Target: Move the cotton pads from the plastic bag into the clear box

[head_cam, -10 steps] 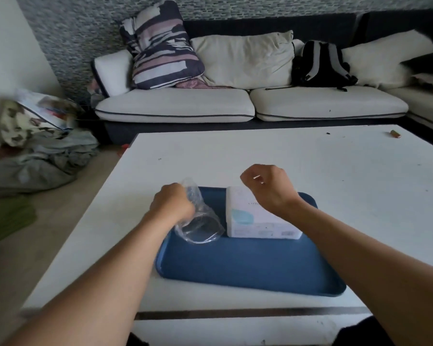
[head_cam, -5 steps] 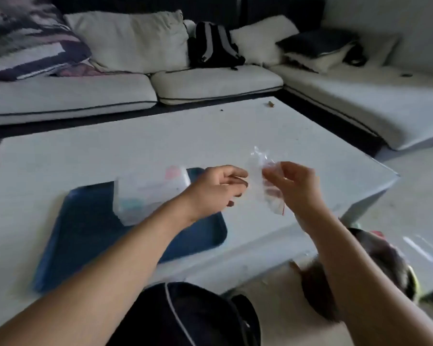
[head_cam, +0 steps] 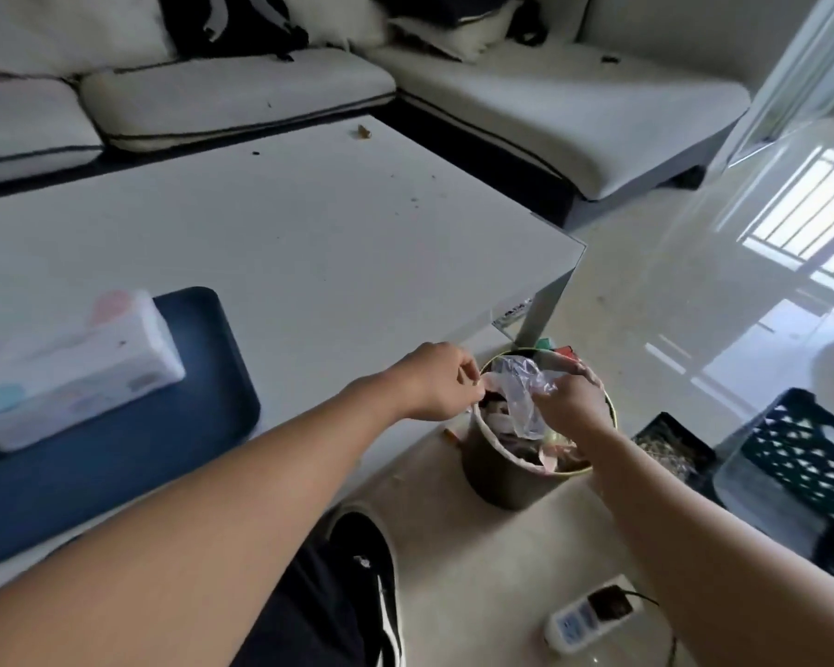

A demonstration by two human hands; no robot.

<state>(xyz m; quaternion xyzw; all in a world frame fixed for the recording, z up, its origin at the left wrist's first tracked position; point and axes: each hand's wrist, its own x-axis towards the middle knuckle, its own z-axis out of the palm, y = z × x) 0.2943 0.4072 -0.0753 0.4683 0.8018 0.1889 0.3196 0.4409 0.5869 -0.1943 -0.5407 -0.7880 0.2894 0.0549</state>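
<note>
My right hand (head_cam: 571, 406) is shut on a crumpled, see-through plastic bag (head_cam: 521, 392) and holds it over the mouth of a round waste bin (head_cam: 501, 469) on the floor by the table's corner. My left hand (head_cam: 434, 382) hovers at the bin's left rim, fingers curled together, close to the bag's edge; nothing shows in it. Far to the left, the white-looking box of cotton pads (head_cam: 78, 373) lies on the blue tray (head_cam: 203, 377), away from both hands.
The white table (head_cam: 309, 223) ends at a corner just above the bin, which holds other rubbish. A black crate (head_cam: 810, 469), a dark flat tray (head_cam: 670, 445) and a power strip (head_cam: 593, 613) lie on the floor at right. The sofa (head_cam: 574, 103) stands behind.
The view has swung right and down. Both hands left the tray and carried the plastic bag past the table's edge to the waste bin; the bag is now in my right hand.
</note>
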